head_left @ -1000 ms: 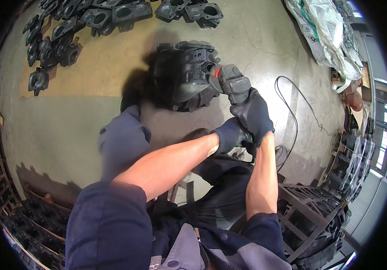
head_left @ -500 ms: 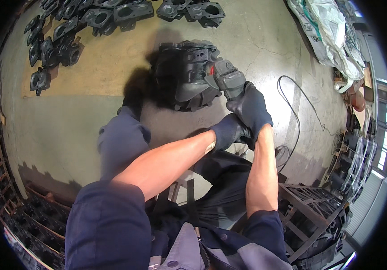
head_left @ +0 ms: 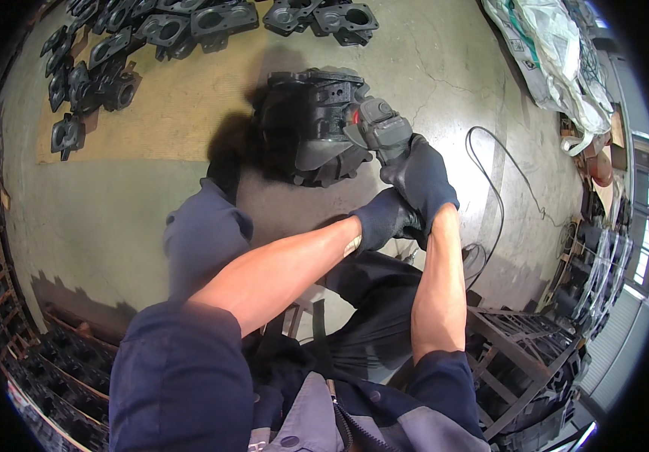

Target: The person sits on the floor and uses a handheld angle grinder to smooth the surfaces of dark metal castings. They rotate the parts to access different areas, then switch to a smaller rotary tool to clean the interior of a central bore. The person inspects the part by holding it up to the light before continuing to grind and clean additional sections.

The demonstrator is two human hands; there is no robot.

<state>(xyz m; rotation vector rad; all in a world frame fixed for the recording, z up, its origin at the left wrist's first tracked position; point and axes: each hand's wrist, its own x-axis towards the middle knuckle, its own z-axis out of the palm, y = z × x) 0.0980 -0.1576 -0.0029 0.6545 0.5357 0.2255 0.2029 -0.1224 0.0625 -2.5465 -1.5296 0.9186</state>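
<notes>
- Because the angle grinder [head_left: 385,129] has a long body, it is held at two places: the right hand [head_left: 420,177] grips behind the head, presumably to steer it.
- The right fingers are closed around the tool; the left hand [head_left: 383,220] is closed farther back, apparently on the rear grip, though the right wrist partly hides that contact. Such spacing would steady the tool against twisting.
- The black casting [head_left: 306,135], a bulky ribbed housing, rests on the floor [head_left: 125,233] ahead of the person, within reach of both arms. Its weight probably serves to keep it in place, since neither hand holds it.
- The grinder's head meets the casting's right side, with the guard [head_left: 355,136] turned toward it; whether the disc touches metal cannot be told.
- One trousered leg [head_left: 208,226] extends to the left, its foot near the casting, while the other is folded beneath the arms, a stance suited to low work.
- A dark cable [head_left: 497,188] loops over the floor at right, well apart from the grinder's head, a position that would keep it from the disc.
- Flanged castings [head_left: 223,20] are grouped beyond, several on a tan mat [head_left: 174,124], perhaps to leave room around the housing.
</notes>
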